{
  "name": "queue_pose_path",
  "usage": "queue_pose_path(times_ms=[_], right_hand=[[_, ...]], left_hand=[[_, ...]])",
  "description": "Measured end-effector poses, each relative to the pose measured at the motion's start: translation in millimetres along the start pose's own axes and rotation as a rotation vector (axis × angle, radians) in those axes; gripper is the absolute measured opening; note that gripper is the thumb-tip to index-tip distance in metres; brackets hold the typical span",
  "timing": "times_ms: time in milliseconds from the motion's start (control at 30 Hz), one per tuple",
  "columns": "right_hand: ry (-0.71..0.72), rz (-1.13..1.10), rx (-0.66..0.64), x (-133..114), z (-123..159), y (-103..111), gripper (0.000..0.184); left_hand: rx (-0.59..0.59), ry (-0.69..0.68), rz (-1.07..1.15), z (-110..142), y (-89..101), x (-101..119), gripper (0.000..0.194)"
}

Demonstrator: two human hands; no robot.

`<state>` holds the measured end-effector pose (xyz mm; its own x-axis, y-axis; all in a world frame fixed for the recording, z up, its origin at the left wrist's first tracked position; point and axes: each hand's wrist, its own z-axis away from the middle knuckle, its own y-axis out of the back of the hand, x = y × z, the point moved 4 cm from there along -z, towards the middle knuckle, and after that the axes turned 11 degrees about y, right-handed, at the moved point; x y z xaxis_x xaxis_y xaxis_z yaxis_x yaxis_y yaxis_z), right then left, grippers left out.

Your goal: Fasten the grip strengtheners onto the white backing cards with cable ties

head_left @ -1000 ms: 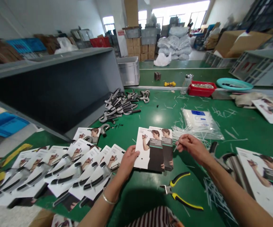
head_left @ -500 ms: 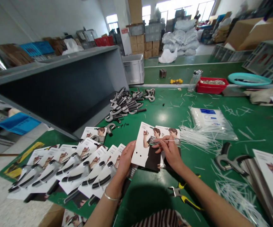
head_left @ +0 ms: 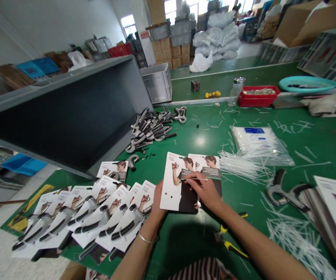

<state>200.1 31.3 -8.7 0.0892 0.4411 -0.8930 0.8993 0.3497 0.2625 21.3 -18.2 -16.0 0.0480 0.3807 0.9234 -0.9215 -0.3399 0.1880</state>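
My left hand (head_left: pixel 157 199) holds a printed cardboard packaging card (head_left: pixel 170 188) upright by its left edge, its fingers hidden behind it. Two small punched holes show low on the card. Between the thumb and fingers of my right hand (head_left: pixel 207 191) is a thin white cable tie (head_left: pixel 198 179), in front of the card's right part. A second card (head_left: pixel 215 165) lies just behind on the green table. To the left, several cards carry grey and black hand grips (head_left: pixel 126 229) tied on. More loose hand grips (head_left: pixel 152 128) lie heaped by the tipped grey bin.
Cutting pliers (head_left: pixel 228 245) with yellow handles lie by my right forearm. Loose cable ties (head_left: pixel 242 166) and a plastic bag of ties (head_left: pixel 255 142) are to the right. A card stack (head_left: pixel 325 217) stands at the right edge. The big grey bin (head_left: pixel 68 112) lies on its side at left.
My right hand has moved slightly down and left with the cable tie, its fingers drawn closer together. The card is held a little more upright, and the view has shifted slightly.
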Motion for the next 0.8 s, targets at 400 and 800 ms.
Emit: queue_pose_path(times_ms=[400,800], right_hand=[[0.215,0.101,-0.007,-8,-4,-1,0.015],[0.235,0.05,-0.038,-10,-4,-2,0.019]], left_hand=[[-0.27,-0.328,-0.436,34,16.9,20,0.028],[-0.053,-0.288,-0.409,14,-0.9,13,0.013]])
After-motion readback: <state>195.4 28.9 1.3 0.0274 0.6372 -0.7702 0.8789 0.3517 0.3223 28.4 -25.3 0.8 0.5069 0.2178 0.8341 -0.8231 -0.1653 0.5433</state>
